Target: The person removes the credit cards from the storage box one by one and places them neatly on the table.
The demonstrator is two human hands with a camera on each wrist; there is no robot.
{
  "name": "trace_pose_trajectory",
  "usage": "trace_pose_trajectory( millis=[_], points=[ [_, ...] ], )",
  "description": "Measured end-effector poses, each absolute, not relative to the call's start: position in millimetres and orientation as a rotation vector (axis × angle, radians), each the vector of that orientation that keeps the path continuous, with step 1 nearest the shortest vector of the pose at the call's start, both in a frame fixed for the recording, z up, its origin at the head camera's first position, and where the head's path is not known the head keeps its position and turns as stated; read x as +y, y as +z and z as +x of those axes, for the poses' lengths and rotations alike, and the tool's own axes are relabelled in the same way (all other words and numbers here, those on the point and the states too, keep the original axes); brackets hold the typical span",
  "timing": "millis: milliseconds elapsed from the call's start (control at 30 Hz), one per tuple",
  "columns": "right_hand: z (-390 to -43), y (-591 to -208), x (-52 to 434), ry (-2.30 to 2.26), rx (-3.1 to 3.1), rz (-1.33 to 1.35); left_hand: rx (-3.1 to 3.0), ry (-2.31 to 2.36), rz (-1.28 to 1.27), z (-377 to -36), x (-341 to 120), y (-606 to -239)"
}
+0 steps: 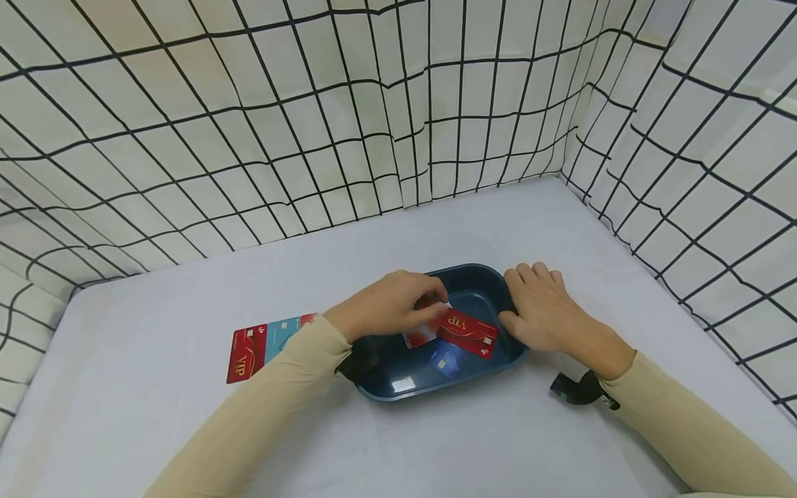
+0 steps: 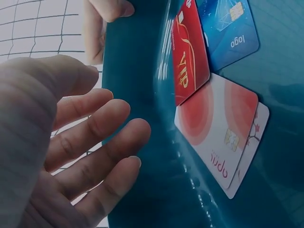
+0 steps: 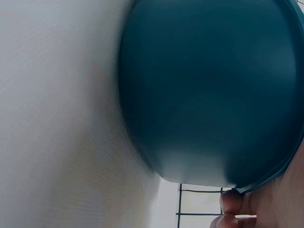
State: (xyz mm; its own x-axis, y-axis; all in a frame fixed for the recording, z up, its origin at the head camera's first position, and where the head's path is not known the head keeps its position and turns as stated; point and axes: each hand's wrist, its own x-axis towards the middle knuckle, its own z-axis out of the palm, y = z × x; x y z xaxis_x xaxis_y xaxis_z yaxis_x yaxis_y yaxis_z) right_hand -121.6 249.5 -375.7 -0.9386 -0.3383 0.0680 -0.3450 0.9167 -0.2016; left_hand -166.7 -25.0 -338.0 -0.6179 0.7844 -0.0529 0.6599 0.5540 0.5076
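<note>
A dark blue-green plastic tray rests on the white surface. Over its middle hovers my left hand, its fingers loosely bent and nothing between them in the left wrist view. Below that hand lie a red VIP card, a blue card and a white card with red rings, overlapping inside the tray. Another white card peeks out from under the ringed one. My right hand grips the tray's right end, thumb at the inner side and fingers over the rim.
Left of the tray, a red VIP card and a light blue card lie on the table, partly covered by my left sleeve. A black wire grid before white cloth encloses the back and right sides.
</note>
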Motion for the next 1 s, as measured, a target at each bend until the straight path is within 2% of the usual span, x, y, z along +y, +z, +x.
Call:
trace_pose_trajectory(
  millis=[1000],
  points=[
    [-122, -374, 250, 0.337, -3.058, 0.549, 2.434, 0.590, 1.313, -169, 7, -360]
  ],
)
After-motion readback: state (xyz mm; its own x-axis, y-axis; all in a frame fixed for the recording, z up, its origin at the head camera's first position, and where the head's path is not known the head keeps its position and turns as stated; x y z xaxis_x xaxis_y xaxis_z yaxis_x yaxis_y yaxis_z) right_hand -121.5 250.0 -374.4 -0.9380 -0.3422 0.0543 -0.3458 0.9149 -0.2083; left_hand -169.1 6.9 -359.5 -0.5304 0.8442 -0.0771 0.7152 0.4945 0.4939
